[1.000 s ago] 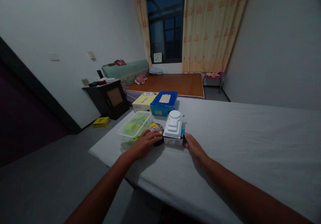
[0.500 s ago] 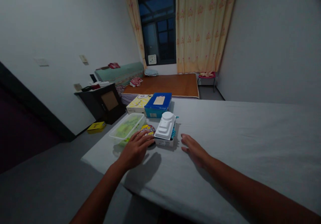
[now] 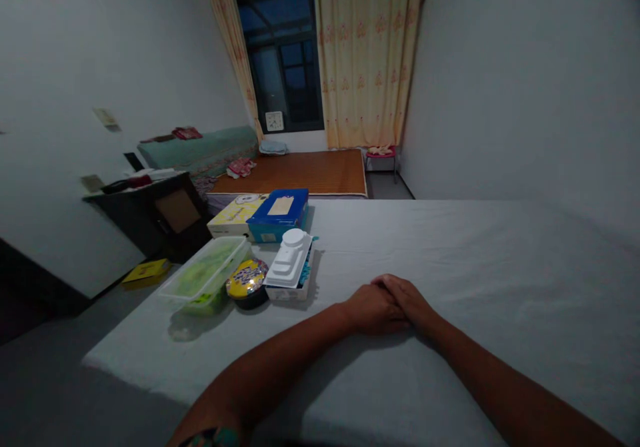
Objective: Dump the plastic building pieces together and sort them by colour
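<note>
On the white-covered table, my left hand (image 3: 373,310) and my right hand (image 3: 411,301) rest folded together. The right one lies over the left, its fingers closed across it. Left fingers look curled and are partly hidden; neither hand shows an object. To their left stands a small open box (image 3: 293,293) with blue stuff inside and a white plastic moulded piece (image 3: 289,260) lying tilted on top. Beside it is a round tin (image 3: 247,280) with a yellow patterned lid. A clear plastic container (image 3: 207,270) with green contents sits further left, tilted.
Behind these, a blue box (image 3: 280,215) stands against a yellow-and-white box (image 3: 237,215). Past the table's left edge are a dark cabinet (image 3: 145,217) and a yellow box (image 3: 146,273) on the floor. A low bed (image 3: 310,172) lies beyond, under the window.
Both hands have come together, the left moving right, away from the tin and the small box. The view has swung right, so the objects appear further left.
</note>
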A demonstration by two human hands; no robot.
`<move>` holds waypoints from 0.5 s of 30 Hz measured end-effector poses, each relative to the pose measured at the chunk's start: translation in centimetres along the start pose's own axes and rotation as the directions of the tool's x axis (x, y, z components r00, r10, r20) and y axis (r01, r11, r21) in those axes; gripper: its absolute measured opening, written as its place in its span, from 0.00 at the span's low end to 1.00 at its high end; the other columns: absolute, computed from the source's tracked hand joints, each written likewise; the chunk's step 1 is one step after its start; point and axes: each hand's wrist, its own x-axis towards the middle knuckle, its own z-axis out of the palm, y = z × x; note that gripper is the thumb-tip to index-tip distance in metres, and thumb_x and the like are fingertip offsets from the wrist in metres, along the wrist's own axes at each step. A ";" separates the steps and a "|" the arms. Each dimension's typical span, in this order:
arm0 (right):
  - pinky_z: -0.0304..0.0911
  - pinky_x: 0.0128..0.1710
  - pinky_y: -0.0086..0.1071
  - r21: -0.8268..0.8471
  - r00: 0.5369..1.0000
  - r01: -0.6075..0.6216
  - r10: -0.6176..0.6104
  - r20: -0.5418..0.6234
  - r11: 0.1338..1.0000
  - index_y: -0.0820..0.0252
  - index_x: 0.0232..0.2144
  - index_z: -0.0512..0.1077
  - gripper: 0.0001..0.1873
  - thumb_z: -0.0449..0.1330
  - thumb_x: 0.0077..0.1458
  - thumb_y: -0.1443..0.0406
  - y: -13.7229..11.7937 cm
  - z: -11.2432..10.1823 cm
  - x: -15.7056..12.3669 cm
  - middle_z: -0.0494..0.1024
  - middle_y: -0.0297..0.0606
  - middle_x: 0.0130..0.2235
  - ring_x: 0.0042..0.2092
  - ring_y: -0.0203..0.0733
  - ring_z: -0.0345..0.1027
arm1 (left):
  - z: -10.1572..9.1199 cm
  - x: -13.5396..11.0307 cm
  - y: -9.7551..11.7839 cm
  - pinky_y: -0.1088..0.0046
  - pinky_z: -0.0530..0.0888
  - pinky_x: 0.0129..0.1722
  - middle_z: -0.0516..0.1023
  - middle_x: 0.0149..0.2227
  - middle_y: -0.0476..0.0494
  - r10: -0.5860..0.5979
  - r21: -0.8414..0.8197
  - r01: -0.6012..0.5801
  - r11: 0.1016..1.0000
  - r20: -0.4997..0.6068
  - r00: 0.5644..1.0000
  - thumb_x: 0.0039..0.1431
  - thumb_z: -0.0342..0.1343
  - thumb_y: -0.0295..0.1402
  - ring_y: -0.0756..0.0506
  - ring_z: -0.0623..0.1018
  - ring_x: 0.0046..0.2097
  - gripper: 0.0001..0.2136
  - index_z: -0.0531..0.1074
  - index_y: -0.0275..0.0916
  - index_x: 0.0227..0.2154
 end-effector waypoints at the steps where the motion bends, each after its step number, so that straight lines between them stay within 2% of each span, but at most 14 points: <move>1: 0.63 0.51 0.42 -0.027 1.000 0.009 -0.008 0.011 1.000 0.59 0.39 0.77 0.28 0.46 0.63 0.46 0.2 -0.1 0.1 0.80 0.41 0.41 0.46 0.48 0.71 | 0.7 0.0 -0.2 0.69 0.73 0.44 0.82 0.44 0.43 -0.001 0.003 0.002 1.000 -0.021 1.000 0.63 0.54 0.39 0.44 0.80 0.44 0.11 0.79 0.41 0.38; 5: 0.64 0.50 0.40 -0.070 0.997 0.037 -0.032 0.068 0.997 0.59 0.39 0.76 0.27 0.44 0.65 0.48 0.9 -0.2 0.5 0.79 0.41 0.40 0.45 0.46 0.72 | 2.1 -0.9 -0.6 0.68 0.73 0.47 0.82 0.47 0.45 -0.011 -0.027 0.009 1.000 -0.080 0.997 0.63 0.53 0.39 0.44 0.79 0.48 0.11 0.79 0.42 0.40; 15: 0.64 0.48 0.38 -0.090 0.995 0.088 -0.082 0.062 0.992 0.59 0.40 0.75 0.26 0.43 0.66 0.51 0.8 -0.2 0.6 0.79 0.40 0.40 0.44 0.44 0.72 | 1.9 -1.2 -1.2 0.70 0.73 0.48 0.82 0.44 0.43 0.002 -0.092 -0.010 0.996 -0.083 0.997 0.63 0.54 0.37 0.45 0.79 0.48 0.11 0.79 0.42 0.41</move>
